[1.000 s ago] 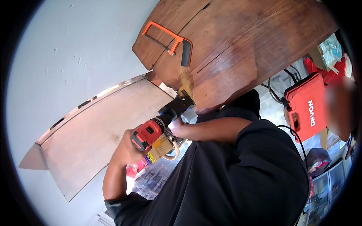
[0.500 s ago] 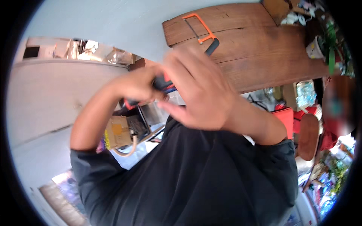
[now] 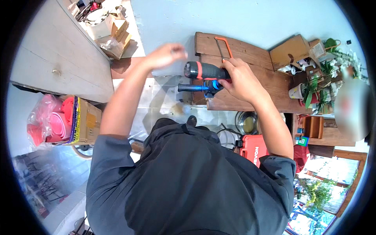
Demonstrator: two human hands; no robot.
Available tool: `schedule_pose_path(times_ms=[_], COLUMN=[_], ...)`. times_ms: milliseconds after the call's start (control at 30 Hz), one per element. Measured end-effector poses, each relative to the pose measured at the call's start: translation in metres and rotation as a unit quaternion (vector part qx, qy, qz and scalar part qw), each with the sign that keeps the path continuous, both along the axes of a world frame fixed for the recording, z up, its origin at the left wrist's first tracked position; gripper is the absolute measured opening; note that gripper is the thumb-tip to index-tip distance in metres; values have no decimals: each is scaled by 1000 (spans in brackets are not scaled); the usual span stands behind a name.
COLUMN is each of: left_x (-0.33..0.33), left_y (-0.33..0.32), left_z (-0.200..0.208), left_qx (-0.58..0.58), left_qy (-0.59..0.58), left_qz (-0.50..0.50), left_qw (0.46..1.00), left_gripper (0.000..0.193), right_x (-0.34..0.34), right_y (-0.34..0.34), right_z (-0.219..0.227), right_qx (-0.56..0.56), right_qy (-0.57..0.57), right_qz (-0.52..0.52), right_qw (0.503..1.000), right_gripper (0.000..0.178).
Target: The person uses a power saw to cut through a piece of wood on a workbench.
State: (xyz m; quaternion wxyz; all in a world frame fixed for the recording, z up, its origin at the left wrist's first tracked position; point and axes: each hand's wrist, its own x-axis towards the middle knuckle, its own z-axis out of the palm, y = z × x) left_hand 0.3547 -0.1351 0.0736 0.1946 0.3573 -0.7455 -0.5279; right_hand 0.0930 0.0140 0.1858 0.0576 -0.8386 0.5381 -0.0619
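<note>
My right hand (image 3: 243, 80) is wrapped round one end of a thick black cylindrical tool (image 3: 206, 71) with a red band, its exact kind unclear. The tool points left over the bench's left end. Just below it is a blue metal piece with a dark blue handle (image 3: 192, 87), close to the bench edge; I cannot tell whether the two touch. My left hand (image 3: 166, 56) is raised to the left, apart from the tool, its curled fingers smeared by motion. Beyond my right hand, an orange-framed hacksaw (image 3: 226, 45) lies on the wooden bench (image 3: 270, 88).
A cardboard box (image 3: 291, 53) and potted plants (image 3: 311, 88) stand at the bench's right. Below are a red tool case (image 3: 252, 148) and a round metal bowl (image 3: 246, 122). To the left are a pale door (image 3: 64, 58) and a carton (image 3: 89, 121) with pink rolls.
My hands, close together before, have parted: the left swung up and left, the right went right and kept the black tool. My view has shifted, and more of the floor shows.
</note>
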Motion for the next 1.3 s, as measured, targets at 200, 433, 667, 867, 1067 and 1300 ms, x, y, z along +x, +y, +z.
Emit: schedule_pose_path(times_ms=[200, 433, 667, 867, 1067, 1300], left_x=[-40, -46, -58, -56, -78, -86], left_y=[77, 76, 65, 46, 17, 11], left_z=[-124, -88, -117, -103, -114, -122], left_qx=[-38, -55, -124, 25, 402, 392], left_qy=[-107, -179, -179, -185, -121, -160], left_qz=[-24, -54, -148, -225, -324, -373], left_qw=[993, 981, 965, 956, 848, 826], left_gripper=[61, 47, 35, 33, 30, 32], right_x=[26, 48, 39, 53, 62, 103], right_y=[4, 0, -3, -6, 1, 13], right_z=[-15, -27, -43, -28, -12, -10], right_qx=[-142, -139, -230, -110, 6, 27], right_qy=[102, 88, 51, 55, 69, -2], right_qz=[12, -63, -21, -101, -325, -526], right_qw=[984, 984, 972, 987, 943, 850], right_gripper=[36, 39, 26, 29, 39, 81])
